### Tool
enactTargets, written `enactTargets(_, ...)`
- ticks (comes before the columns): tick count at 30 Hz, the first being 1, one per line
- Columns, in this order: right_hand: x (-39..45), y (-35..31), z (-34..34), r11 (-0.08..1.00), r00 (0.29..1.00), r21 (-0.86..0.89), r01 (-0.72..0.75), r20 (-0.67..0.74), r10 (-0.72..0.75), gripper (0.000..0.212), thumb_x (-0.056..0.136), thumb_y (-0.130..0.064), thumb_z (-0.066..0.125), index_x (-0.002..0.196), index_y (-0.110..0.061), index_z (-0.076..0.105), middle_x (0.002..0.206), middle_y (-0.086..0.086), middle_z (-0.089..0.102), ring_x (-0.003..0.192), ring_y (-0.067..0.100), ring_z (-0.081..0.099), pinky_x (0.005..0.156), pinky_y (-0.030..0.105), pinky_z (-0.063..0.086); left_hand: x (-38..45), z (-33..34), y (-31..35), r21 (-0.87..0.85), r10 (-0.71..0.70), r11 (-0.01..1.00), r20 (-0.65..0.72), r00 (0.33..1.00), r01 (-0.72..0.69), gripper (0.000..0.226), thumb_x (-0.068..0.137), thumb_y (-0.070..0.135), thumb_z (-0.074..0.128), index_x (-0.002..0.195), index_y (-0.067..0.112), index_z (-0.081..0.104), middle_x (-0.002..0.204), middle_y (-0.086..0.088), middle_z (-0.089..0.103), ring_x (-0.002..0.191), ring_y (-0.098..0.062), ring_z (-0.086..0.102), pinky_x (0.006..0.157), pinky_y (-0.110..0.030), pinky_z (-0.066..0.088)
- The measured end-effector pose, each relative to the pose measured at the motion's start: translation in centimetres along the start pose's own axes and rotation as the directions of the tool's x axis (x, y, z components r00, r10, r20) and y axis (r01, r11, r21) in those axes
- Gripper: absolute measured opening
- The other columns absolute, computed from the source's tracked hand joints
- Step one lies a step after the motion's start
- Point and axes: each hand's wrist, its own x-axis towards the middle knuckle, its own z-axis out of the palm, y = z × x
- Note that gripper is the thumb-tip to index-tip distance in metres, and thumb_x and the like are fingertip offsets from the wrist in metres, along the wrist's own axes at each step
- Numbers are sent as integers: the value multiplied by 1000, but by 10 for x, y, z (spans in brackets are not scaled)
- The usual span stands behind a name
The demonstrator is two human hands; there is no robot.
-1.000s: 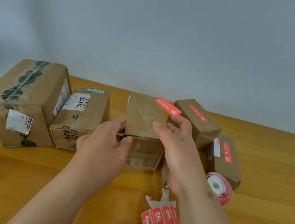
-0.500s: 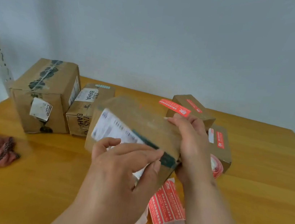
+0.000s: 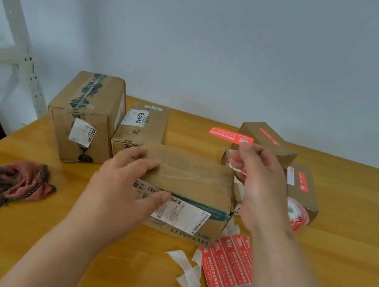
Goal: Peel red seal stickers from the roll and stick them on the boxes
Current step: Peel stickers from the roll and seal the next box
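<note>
Left hand [image 3: 118, 189] grips the near box [image 3: 187, 186] at its left end: fingers curled over the taped top, thumb pressed on the front face next to the white shipping label [image 3: 181, 211]. Box sits flat on the bench [image 3: 25, 229], front-centre. Right hand [image 3: 260, 185] is raised above and just right of that box, grip pinched together on one end of a peeled red sticker [image 3: 231, 135]; rest of the sticker sticks out left of the fingertips, in the air, touching no box. Sticker roll [image 3: 297, 214] lies on its side on the bench right of that hand, against a small box [image 3: 304, 184] that already carries a red sticker. Another stickered box [image 3: 267, 139] sits behind the raised hand, tilted. A loose strip of red stickers [image 3: 227, 265] still on backing lies flat in front of the near box, with curls of bare white backing paper [image 3: 187, 272] just left of it. Back left: a large taped box [image 3: 85, 116] and a medium box [image 3: 142, 127] labelled "BAHA", side by side, close (touching or not, can't tell from this angle). Reddish knit cloth [image 3: 7, 183] bunched at the bench's left side, well apart from the boxes. White metal rack [image 3: 12, 28] at far left.
</note>
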Motion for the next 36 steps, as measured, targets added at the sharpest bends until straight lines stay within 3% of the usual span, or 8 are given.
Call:
enactTargets(3,-17,-7,-9,994,1000,103,21,-15,-20,14,91,-30,61,78,-28,66,81,-1,69,78,13,62,74,31,47,-4,7,1,60,9,998,-68,998,-5,69,65,70,60,123,33,62,133,16,42,123,-12,38,103,-33,36)
enactTargets(7,-32,-11,-11,995,995,-20,100,8,-100,9,93,-30,58,88,-29,65,84,-7,72,85,7,68,81,30,48,-4,10,8,245,81,968,-109,991,-52,69,61,86,42,103,37,67,116,13,50,111,-15,36,92,-34,22)
enactTargets(13,-40,-6,4,895,959,-395,208,263,-107,23,89,-50,46,108,-38,53,98,-16,67,92,-6,60,75,20,47,1,16,13,329,170,929,27,985,-169,68,80,74,29,129,37,57,137,18,53,128,-11,36,104,-35,17)
enactTargets(22,-37,-7,5,794,947,-525,307,254,-199,11,90,-46,48,94,-36,53,83,-21,63,84,-11,58,64,12,42,7,8,13,232,167,955,87,982,-183,75,74,82,27,130,42,57,134,26,48,129,-4,32,108,-38,31)
enactTargets(25,-40,-11,5,850,953,-447,279,236,-188,12,89,-45,50,90,-34,55,83,-16,65,83,-6,60,63,11,46,6,6,14,44,123,991,50,991,-125,72,66,80,41,119,38,65,127,29,52,122,6,40,105,-20,37)
enactTargets(27,-41,-16,4,912,965,-344,222,212,-155,17,88,-45,51,88,-30,60,83,-9,69,81,0,62,63,10,47,7,3,15,-175,45,983,-25,999,-48,50,68,66,55,106,38,70,116,30,58,107,14,50,82,-1,41)
enactTargets(31,-41,-20,3,952,979,-265,154,173,-110,25,86,-49,54,83,-28,66,80,-3,69,78,10,61,67,26,47,11,1,16,-444,-115,895,-121,986,50,20,83,41,62,102,36,69,89,17,69,85,-1,63,68,-19,54)
enactTargets(36,-39,-20,6,945,983,-300,134,161,-89,32,87,-46,54,74,-19,65,75,2,64,75,12,56,55,13,42,19,-2,22,-577,-181,806,-32,983,130,11,87,29,67,95,36,71,86,17,72,76,-5,68,60,-27,59)
